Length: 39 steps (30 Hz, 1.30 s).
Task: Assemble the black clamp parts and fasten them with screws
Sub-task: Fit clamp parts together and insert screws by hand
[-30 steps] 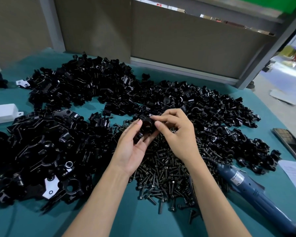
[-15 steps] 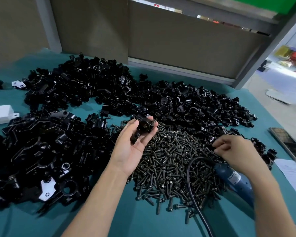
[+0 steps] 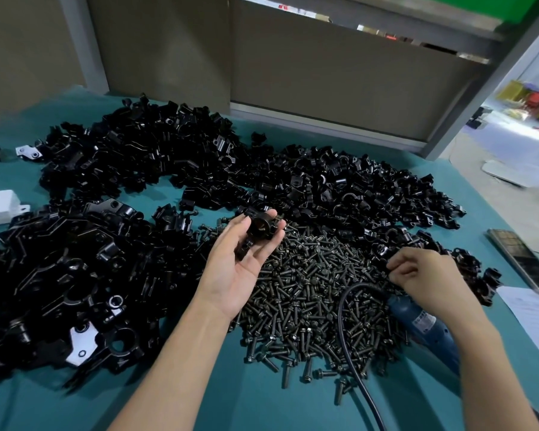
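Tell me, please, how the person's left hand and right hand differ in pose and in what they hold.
The left hand is raised, palm up, while the right hand is low, back up. The left hand pinches a glossy black clamp part between thumb and fingertips; the right hand's fingers curl down at the edge of the heap of dark screws, their catch hidden. Both are bare.

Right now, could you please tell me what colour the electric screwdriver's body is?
The screwdriver is blue; head view.

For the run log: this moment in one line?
left hand: holds clamp part | right hand: fingers curled at screw pile, grasp unclear | screwdriver: on table
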Motion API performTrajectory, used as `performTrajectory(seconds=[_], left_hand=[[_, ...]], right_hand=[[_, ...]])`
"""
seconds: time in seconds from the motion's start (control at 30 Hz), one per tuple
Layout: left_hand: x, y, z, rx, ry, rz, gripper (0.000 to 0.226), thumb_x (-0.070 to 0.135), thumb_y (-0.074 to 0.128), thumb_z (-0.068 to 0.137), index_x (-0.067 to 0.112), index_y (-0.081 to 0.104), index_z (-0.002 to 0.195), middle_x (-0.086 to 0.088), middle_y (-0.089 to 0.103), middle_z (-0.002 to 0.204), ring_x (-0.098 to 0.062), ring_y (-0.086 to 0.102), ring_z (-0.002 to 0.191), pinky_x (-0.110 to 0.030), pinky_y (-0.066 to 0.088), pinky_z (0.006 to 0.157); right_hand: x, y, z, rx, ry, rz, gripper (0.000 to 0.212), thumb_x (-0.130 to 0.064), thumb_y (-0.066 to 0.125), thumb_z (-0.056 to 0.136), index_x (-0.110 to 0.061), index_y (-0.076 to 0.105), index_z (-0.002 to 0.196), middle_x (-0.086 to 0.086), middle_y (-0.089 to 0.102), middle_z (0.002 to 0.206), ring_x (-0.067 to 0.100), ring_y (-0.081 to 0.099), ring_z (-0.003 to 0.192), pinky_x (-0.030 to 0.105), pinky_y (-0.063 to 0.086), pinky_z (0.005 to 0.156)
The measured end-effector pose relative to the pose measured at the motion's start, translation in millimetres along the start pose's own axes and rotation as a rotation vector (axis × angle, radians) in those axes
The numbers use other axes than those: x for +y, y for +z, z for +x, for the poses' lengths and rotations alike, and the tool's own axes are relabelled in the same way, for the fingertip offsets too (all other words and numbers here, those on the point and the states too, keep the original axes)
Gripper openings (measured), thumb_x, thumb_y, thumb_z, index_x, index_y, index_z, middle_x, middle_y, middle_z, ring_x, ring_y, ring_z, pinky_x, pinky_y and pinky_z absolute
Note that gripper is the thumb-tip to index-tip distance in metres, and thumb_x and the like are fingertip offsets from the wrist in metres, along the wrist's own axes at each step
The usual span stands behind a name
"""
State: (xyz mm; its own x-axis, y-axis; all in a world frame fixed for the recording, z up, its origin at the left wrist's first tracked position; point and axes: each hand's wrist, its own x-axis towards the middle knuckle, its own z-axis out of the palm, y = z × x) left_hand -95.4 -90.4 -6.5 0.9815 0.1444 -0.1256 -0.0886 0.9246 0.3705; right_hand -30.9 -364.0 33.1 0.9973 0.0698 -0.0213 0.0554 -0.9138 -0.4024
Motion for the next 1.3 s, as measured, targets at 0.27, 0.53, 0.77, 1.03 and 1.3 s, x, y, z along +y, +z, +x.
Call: performTrajectory(seconds=[0.27, 0.53, 0.77, 1.03, 1.3], left_hand=[[0.5, -0.2, 0.3, -0.018, -0.007, 0.009, 0.046, 0.013, 0.06, 0.089, 0.0, 0.048, 0.131, -0.027, 0.067, 0.122, -0.04, 0.069, 0.11, -0.039, 0.06, 0.086], [0.3, -1.6, 1.3, -0.032, -0.018, 0.002, 0.043, 0.011, 0.057, 0.094, 0.001, 0.045, 0.134, -0.026, 0.067, 0.122, -0.04, 0.068, 0.111, -0.039, 0.06, 0.085], [1.0, -2.0, 0.2, -0.017, -0.016, 0.003, 0.06, 0.012, 0.059, 0.091, -0.009, 0.039, 0.143, -0.026, 0.066, 0.124, -0.04, 0.067, 0.112, -0.04, 0.059, 0.087], [0.5, -1.4, 0.1, -0.03, -0.01, 0.041, 0.038, 0.011, 0.051, 0.1, -0.001, 0.047, 0.136, -0.024, 0.067, 0.123, -0.038, 0.067, 0.113, -0.038, 0.059, 0.088], [-0.3, -0.8, -1.6, -0.041, 0.001, 0.084, 0.036, 0.011, 0.049, 0.101, -0.002, 0.049, 0.134, -0.021, 0.069, 0.121, -0.034, 0.069, 0.108, -0.037, 0.058, 0.091]], right_hand=[[-10.5, 14.4, 6.4, 0.085, -0.063, -0.051, 0.014, -0.02, 0.076, 0.087, -0.018, 0.073, 0.073, -0.005, 0.062, 0.054, 0.008, 0.051, 0.045, 0.021, 0.046, 0.049], [-10.2, 18.7, 13.5, 0.049, 0.01, -0.052, 0.007, -0.023, 0.078, 0.086, -0.018, 0.079, 0.081, 0.011, 0.069, 0.059, 0.014, 0.044, 0.04, 0.027, 0.045, 0.048], [-10.0, 9.5, 12.4, 0.046, 0.037, 0.237, 0.011, -0.011, 0.08, 0.082, -0.02, 0.074, 0.081, -0.002, 0.072, 0.076, 0.01, 0.067, 0.075, 0.017, 0.045, 0.062], [-57.0, -8.5, -7.0, -0.21, -0.283, 1.195, 0.021, -0.013, 0.079, 0.064, -0.012, 0.076, 0.085, 0.015, 0.075, 0.092, 0.023, 0.073, 0.082, 0.025, 0.058, 0.07], [-109.3, 17.7, -5.1, -0.152, -0.421, 1.075, 0.016, 0.001, 0.075, 0.078, 0.0, 0.068, 0.093, 0.018, 0.075, 0.094, 0.031, 0.073, 0.087, 0.032, 0.059, 0.077]])
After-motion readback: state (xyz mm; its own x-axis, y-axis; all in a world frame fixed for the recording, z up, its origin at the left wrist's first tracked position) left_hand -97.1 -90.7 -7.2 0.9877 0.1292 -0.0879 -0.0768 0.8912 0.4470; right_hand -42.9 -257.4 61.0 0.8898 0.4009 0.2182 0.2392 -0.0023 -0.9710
